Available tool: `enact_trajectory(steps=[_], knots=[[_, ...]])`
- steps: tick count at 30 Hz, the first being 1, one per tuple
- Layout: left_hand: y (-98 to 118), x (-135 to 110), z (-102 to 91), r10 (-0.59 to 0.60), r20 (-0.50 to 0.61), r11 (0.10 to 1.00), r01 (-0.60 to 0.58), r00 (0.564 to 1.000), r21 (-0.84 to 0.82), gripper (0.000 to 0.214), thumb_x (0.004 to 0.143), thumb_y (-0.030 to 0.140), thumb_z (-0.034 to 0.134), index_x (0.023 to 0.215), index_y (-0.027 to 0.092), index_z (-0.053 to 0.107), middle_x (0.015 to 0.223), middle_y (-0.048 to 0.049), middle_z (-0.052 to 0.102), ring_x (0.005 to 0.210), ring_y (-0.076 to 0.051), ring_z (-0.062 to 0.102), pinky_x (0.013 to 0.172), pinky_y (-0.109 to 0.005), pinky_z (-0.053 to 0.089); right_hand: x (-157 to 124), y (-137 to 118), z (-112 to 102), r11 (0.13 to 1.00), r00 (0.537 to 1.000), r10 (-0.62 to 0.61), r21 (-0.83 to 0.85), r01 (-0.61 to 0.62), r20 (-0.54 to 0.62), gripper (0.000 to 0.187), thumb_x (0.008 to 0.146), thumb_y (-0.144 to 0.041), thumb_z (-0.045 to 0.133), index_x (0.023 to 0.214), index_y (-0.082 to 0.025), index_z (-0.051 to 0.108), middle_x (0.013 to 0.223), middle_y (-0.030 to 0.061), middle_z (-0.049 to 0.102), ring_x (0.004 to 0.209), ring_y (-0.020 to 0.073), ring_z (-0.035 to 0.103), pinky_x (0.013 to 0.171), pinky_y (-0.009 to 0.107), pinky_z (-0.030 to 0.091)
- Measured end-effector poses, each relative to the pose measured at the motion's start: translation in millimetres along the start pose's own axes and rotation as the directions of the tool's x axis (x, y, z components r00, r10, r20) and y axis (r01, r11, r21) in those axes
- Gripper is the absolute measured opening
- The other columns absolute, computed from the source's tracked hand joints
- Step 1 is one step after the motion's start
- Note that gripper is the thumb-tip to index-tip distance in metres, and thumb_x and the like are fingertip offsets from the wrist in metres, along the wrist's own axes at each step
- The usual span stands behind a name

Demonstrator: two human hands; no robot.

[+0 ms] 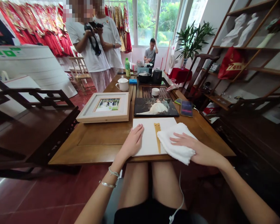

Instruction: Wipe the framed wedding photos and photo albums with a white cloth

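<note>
My left hand (pixel 134 141) lies flat along the left edge of a white rectangular board (pixel 148 137) at the table's near edge. My right hand (pixel 193 146) rests on a folded white towel (pixel 175 135), its fingers stretched out over the cloth. The towel covers the board's right side. Between my hands, a tan tapered stick (pixel 157 137) with two ear-like points at its top lies on the board, touching the towel's left edge. Just beyond the board is a dark photo panel (pixel 140 109) showing a white dress.
A pale framed photo (pixel 84 115) lies to the left on the wooden table (pixel 95 140). Behind stand a white lidded cup (pixel 123 84), a small white cup (pixel 155 91), a green bottle (pixel 127 67) and a black pot (pixel 144 77). A phone (pixel 186 109) lies right. Several people are beyond.
</note>
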State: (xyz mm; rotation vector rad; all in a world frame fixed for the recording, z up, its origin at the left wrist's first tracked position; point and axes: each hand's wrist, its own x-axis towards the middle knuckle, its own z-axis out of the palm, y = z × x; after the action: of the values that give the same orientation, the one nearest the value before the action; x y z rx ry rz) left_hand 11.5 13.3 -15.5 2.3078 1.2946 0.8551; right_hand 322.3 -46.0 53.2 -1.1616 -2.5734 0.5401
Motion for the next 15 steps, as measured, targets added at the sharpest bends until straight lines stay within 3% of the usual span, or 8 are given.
enact_trajectory(steps=[5,9,12,15], knots=[[-1,-1,-0.3,0.005,-0.008,1.000,-0.005,1.000,-0.014,0.045,0.095,0.020,0.033,0.138,0.017,0.046,0.150,-0.0119,0.040,0.142,-0.025,0.031,0.118,-0.054,0.021,51,39,3,0.998,0.992,0.056,-0.023,-0.059,-0.109,0.061,0.073,-0.012,0.050,0.132,-0.023,0.055,0.142,0.0034,0.050,0.139,0.0276,0.032,0.116,0.052,0.019],[0,0,-1.7,-0.002,0.016,1.000,0.002,1.000,-0.002,0.045,0.096,0.021,0.031,0.138,0.017,0.046,0.150,-0.0117,0.039,0.143,-0.024,0.030,0.118,-0.054,0.019,82,56,8,0.975,0.964,0.182,-0.092,-0.203,-0.194,0.069,0.070,-0.010,0.048,0.139,-0.019,0.047,0.145,0.0064,0.046,0.140,0.0276,0.031,0.115,0.053,0.018],[1,0,-2.3,-0.014,0.033,1.000,0.013,0.999,0.008,0.045,0.096,0.020,0.031,0.138,0.014,0.045,0.150,-0.0131,0.038,0.143,-0.025,0.029,0.118,-0.054,0.020,83,52,12,0.952,0.942,0.228,-0.147,-0.269,-0.246,0.070,0.069,-0.009,0.046,0.139,-0.016,0.047,0.146,0.0071,0.045,0.140,0.0284,0.029,0.116,0.053,0.018],[2,0,-2.3,-0.011,0.028,1.000,0.011,1.000,0.014,0.045,0.096,0.020,0.031,0.138,0.012,0.046,0.150,-0.0142,0.039,0.143,-0.025,0.030,0.118,-0.054,0.021,63,36,15,0.957,0.961,0.184,-0.183,-0.223,-0.207,0.074,0.064,-0.006,0.045,0.138,-0.016,0.048,0.146,0.0061,0.045,0.140,0.0278,0.029,0.116,0.054,0.018]])
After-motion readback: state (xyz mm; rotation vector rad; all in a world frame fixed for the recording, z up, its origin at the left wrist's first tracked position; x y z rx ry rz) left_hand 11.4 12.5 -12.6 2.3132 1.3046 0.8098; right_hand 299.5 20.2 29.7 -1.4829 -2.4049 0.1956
